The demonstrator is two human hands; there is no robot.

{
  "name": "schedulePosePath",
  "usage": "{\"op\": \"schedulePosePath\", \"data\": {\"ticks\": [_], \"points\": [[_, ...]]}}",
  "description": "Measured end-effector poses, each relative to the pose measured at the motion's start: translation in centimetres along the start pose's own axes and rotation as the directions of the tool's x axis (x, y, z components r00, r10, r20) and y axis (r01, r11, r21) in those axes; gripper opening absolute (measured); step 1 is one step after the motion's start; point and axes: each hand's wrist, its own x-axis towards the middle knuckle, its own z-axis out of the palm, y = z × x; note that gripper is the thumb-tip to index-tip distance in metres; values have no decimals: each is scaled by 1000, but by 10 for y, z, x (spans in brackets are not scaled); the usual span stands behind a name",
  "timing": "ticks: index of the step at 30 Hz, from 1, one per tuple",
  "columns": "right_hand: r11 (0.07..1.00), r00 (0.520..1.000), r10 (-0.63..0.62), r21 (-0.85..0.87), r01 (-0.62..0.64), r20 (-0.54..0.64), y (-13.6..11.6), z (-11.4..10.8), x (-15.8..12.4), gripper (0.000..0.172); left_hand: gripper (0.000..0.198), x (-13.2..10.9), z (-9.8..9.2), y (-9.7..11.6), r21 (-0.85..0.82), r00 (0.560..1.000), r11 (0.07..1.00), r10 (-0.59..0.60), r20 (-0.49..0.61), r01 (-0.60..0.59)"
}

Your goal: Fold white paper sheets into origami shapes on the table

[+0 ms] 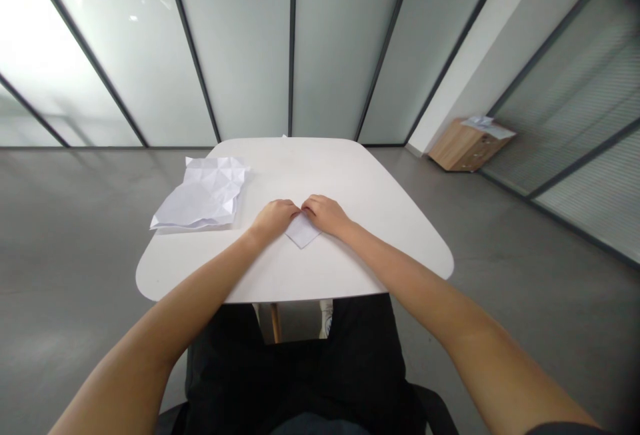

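Left hand (274, 218) and right hand (325, 214), fingers together, tips meeting on top of small folded white paper (303, 230); creased paper sheet (200, 194) lies farther left on white table (320, 168)

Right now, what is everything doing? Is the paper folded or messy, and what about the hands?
Folded paper: white, one corner pointing at the person, top part under the hands.
Left hand: resting on the folded paper.
Right hand: resting on it too, fingertips by the left hand's.
Creased paper: crinkled all over, lying left of the hands.
White table: holding both papers.
Wooden drawer unit: drawers shut, loose papers on top.
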Motion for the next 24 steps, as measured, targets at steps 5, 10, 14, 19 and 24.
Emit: {"op": "schedulePosePath", "data": {"ticks": [5, 10, 14, 19, 24], "points": [[996, 994, -91, -10, 92, 67, 11, -5, -10, 33, 32, -14, -7, 3, 7, 999, 1000, 25, 20, -25], [999, 997, -37, -37, 39, 63, 11, -3, -24, 37, 28, -25, -11, 6, 46, 996, 996, 78, 52, -80], [1000, 999, -14, -23, 15, 40, 10, 0, -28, 36, 31, -26, -12, 3, 44, 979, 981, 187, 77, -190], [1000, 1000, -17, -2, 17, -6, 13, 4, -28, 32, 47, -32, -12, -7, -61, 985, 990, 133, 114, -127], [1000, 1000, -25, 5, 25, -11, 16, 4, -29, 33, 52, -42, -13, -12, -46, 973, 985, 173, 151, -168]]}}
